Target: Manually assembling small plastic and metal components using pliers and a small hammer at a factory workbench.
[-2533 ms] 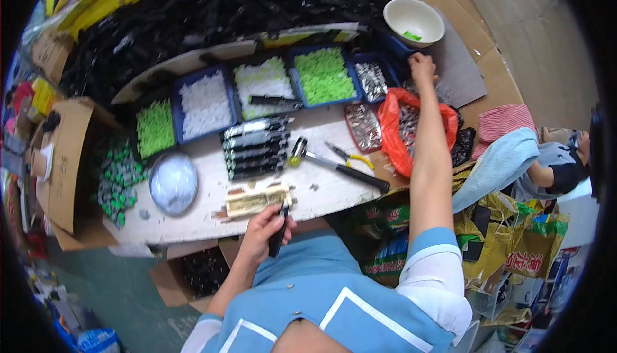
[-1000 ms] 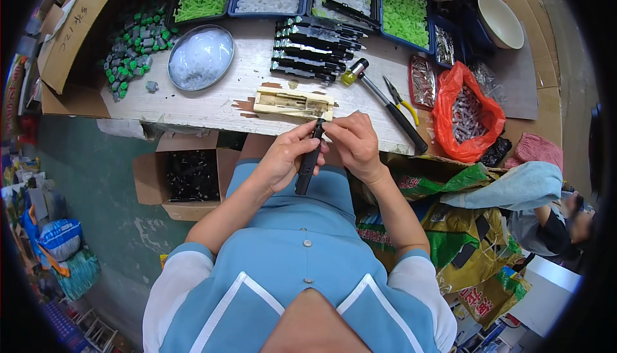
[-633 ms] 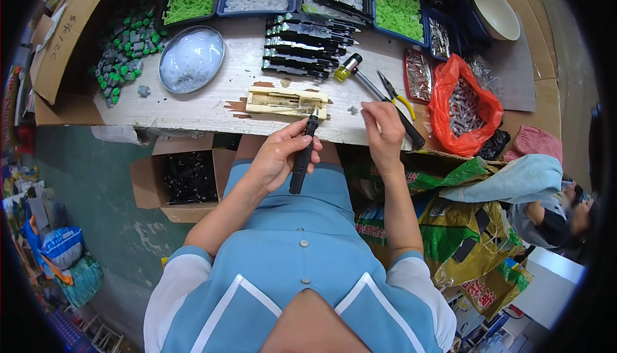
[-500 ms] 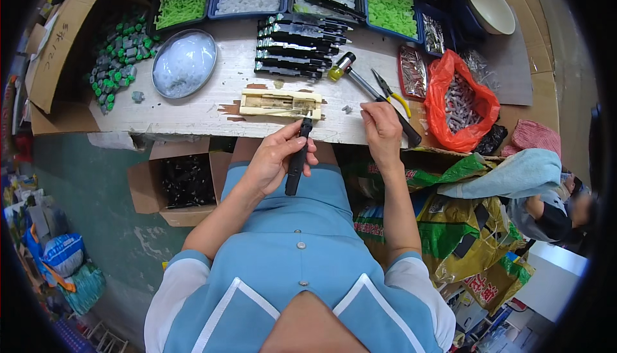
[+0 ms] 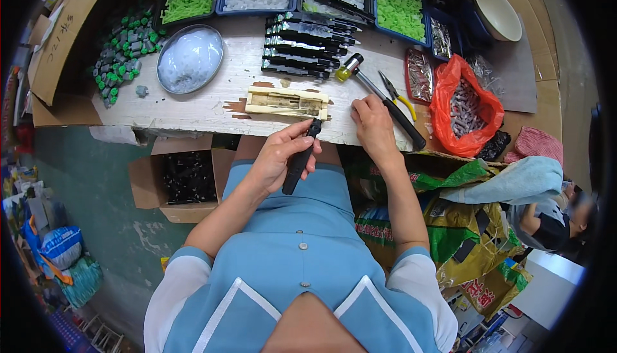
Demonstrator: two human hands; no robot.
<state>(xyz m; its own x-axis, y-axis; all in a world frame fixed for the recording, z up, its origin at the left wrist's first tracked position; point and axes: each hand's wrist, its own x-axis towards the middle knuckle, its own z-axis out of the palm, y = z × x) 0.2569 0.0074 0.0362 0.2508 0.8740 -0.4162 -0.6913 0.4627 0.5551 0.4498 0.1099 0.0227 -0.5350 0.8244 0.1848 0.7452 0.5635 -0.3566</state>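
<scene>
My left hand [image 5: 275, 157] is closed around a long black plastic piece [image 5: 297, 168], shaped like a tool handle, held slanting at the table's front edge. Its narrower upper end reaches the right end of a cream-coloured block fixture [image 5: 288, 103] with a slot along it. Right of the fixture, my right hand [image 5: 374, 128] rests low on the table, fingers curled and pressed together. Whatever lies under its fingertips is hidden. Behind the fixture is a stack of several black assembled pieces [image 5: 302, 47].
A hammer [image 5: 385, 99] and yellow-handled pliers [image 5: 398, 96] lie right of my right hand, beside a red bag [image 5: 443, 105] of small metallic parts. A round dish [image 5: 189, 60] and green-topped grey parts [image 5: 122, 57] stand left. Trays [image 5: 257, 13] line the back. Another person [image 5: 546, 224] is at far right.
My right hand has moved left and down onto the spot where a small grey part lay; that part is now hidden. My left hand still holds the black piece. The view has shifted slightly.
</scene>
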